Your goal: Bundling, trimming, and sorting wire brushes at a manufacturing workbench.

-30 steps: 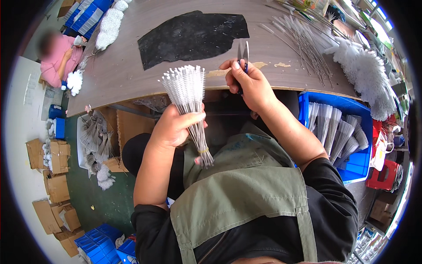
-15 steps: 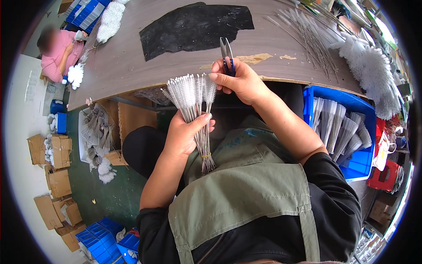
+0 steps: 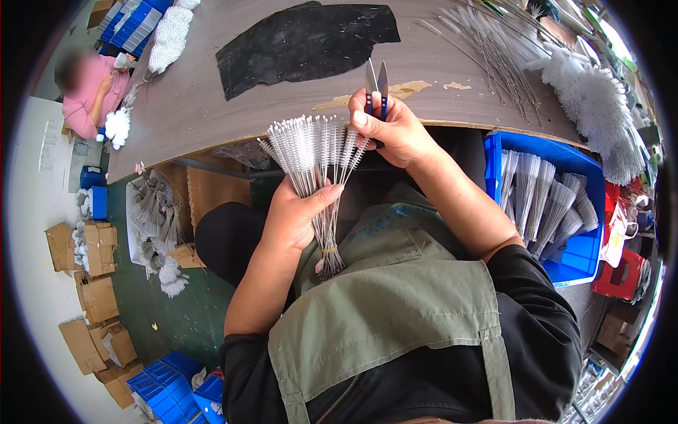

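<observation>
My left hand [image 3: 299, 215] is closed round the wire stems of a bundle of thin brushes [image 3: 302, 152] with white bristles. The bristle ends fan out upward, and a yellowish band [image 3: 329, 250] ties the stems low down. To the right, my right hand [image 3: 393, 133] holds a pair of scissors [image 3: 376, 92] with dark blue handles, its blades pointing up and apart. The thumb of that hand is close to the rightmost brushes, which lean out from the rest; whether it touches them I cannot tell.
On the table [image 3: 282, 116] lie a black sheet [image 3: 307, 46], loose wire brushes [image 3: 494, 60] and a white brush bundle [image 3: 600, 106]. A blue crate [image 3: 583, 261] with brush bundles stands at right. Cardboard boxes [image 3: 97, 290] line the left wall. A person in pink [image 3: 83, 106] sits far left.
My right hand and the scissors have shifted slightly right, and the blades stand wider apart. The rightmost brushes now spread further from the bundle. My left hand has kept its hold.
</observation>
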`<state>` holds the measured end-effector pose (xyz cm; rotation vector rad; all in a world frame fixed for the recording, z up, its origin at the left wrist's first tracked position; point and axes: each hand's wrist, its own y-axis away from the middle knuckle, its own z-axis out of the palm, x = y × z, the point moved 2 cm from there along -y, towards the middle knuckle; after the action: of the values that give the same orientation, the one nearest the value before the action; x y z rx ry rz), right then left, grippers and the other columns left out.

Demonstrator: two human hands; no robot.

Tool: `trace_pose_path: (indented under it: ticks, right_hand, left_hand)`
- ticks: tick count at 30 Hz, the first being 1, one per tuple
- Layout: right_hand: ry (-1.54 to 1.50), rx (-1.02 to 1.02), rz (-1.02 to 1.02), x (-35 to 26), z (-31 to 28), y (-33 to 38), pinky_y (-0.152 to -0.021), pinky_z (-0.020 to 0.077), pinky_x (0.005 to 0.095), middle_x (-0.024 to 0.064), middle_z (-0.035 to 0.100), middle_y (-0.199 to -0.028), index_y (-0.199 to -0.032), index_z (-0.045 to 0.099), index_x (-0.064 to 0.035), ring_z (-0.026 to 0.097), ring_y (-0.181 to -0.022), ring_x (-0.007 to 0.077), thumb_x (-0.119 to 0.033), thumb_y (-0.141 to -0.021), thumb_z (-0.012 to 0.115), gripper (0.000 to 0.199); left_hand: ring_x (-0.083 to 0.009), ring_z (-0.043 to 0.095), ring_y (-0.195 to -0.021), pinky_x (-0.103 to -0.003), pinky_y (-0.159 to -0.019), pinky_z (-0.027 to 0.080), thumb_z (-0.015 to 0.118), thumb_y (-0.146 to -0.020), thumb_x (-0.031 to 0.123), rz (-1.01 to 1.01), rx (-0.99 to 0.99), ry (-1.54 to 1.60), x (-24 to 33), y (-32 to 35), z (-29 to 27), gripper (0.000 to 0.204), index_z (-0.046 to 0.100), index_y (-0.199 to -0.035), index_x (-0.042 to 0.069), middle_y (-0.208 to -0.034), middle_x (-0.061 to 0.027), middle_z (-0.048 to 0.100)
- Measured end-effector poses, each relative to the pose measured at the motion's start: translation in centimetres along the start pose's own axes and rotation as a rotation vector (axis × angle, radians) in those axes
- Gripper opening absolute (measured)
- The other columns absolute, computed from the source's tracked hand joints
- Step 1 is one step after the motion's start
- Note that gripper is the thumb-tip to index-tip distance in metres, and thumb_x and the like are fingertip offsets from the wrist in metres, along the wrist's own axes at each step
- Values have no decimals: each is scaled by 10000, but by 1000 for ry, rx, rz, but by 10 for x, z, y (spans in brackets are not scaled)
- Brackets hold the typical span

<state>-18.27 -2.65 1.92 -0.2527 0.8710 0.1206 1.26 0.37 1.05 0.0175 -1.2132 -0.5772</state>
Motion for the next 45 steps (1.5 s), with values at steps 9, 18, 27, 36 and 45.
trace_pose_path:
  ticks: [9, 18, 27, 36, 45]
  right_hand:
    - [145, 31, 77, -4, 0, 4, -512, 311, 190, -29, 490, -732, -878, 509, -92, 444, -613, 55, -139, -854, 650, 150]
    - [195, 104, 83, -2, 5, -1, -617, 376, 208, -30, 538, -770, -1002, 573, -56, 492, -692, 68, -240, -854, 688, 262]
    - [194, 65, 76, -7, -2, 3, -648, 414, 228, -12, 563, -780, -949, 588, -55, 530, -715, 78, -84, -800, 680, 178]
    - [96, 100, 106, -3, -3, 5, -615, 376, 216, -29, 568, -793, -937, 562, -81, 520, -722, 81, -88, -805, 650, 159]
    - [111, -39, 67, -9, 1, 2, -646, 411, 239, -23, 559, -736, -849, 585, -85, 519, -696, 82, -299, -817, 736, 264]
  left_hand:
    - [-148, 582, -644, -293, -604, 497, 700, -788, 30, -2, 44, 12, 2, 5, 6, 196, 570, -934, 15, -777, -54, 591]
    - [-164, 606, -672, -315, -623, 530, 701, -799, 43, 31, -41, -44, 5, 7, 16, 229, 552, -969, 10, -805, -71, 602]
    - [-247, 657, -784, -395, -703, 573, 655, -839, 62, 27, 8, -26, 0, 7, 11, 221, 536, -1013, -3, -865, -110, 625]
    - [-222, 626, -841, -432, -790, 550, 633, -825, 42, 19, -106, 42, -1, 8, 6, 241, 525, -1037, 4, -931, -95, 597]
    - [-180, 618, -756, -373, -741, 557, 703, -771, -7, 56, -93, -62, -7, 3, 0, 312, 524, -1024, 23, -875, -67, 593]
